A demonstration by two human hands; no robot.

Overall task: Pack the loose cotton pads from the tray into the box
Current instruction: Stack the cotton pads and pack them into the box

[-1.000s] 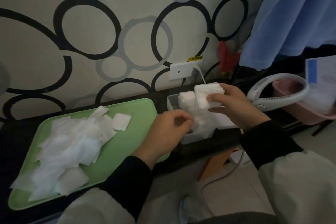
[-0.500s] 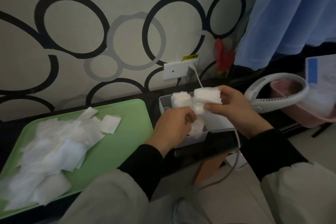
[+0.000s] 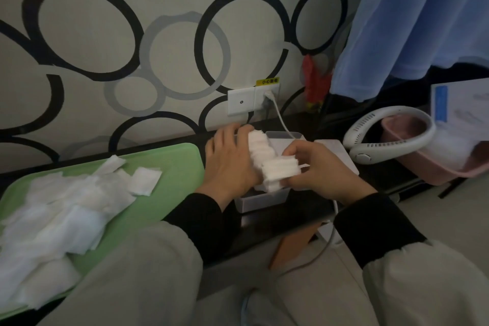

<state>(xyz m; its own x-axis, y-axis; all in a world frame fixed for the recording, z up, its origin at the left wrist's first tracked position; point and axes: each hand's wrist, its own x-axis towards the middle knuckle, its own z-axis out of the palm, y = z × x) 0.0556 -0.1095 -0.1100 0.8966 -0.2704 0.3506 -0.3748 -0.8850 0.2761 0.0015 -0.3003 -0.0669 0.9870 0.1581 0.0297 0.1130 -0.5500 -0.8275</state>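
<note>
Okay: right grip (image 3: 317,171) pinches a pad stack (image 3: 281,170) over the box (image 3: 264,202); left grip (image 3: 230,164), fingers flat, braces the packed row (image 3: 260,145). Slide stack in edge-on, hold row compressed. Loose pads (image 3: 66,206) heaped on tray (image 3: 174,164).

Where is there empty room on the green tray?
Bare green runs down the right of the tray, between the pads and the left hand. Its left is piled. The box is crowded: that hand and the right hand hold a stack over it.

Dim room: circle-patterned wallpaper (image 3: 164,42), black shelf (image 3: 312,206), blue curtain (image 3: 412,16), pale floor (image 3: 455,209).
</note>
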